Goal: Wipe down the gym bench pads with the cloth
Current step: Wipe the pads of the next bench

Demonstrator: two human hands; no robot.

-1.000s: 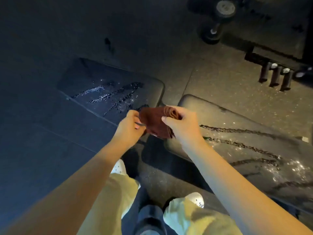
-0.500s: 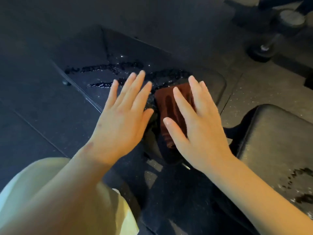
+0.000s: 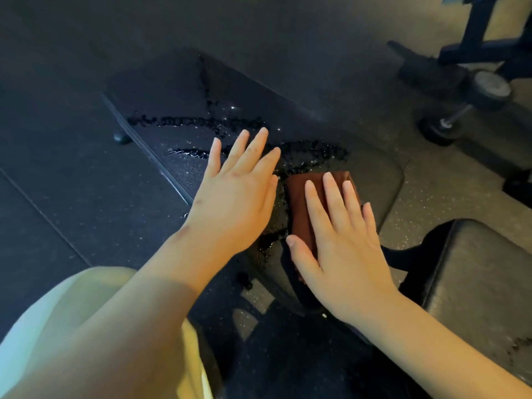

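A folded reddish-brown cloth point(image 3: 299, 203) lies on the near end of a black bench pad point(image 3: 178, 105) streaked with wet lines and droplets. My right hand point(image 3: 339, 243) presses flat on the cloth with straight fingers. My left hand point(image 3: 236, 194) lies flat on the wet pad just left of the cloth, fingers spread and straight. A second black pad point(image 3: 478, 286) sits at the lower right, with some wet marks near its bottom right edge.
A dumbbell point(image 3: 463, 110) lies on the speckled floor at the upper right, beside a dark metal equipment frame point(image 3: 483, 38). My knee in pale yellow fabric point(image 3: 43, 321) fills the lower left. A small black foot point(image 3: 121, 137) shows under the pad's left edge.
One second ago both hands held the cloth in the air between the pads. Since then the cloth went down on the left pad, with both hands flat; my right hand slid slightly right.
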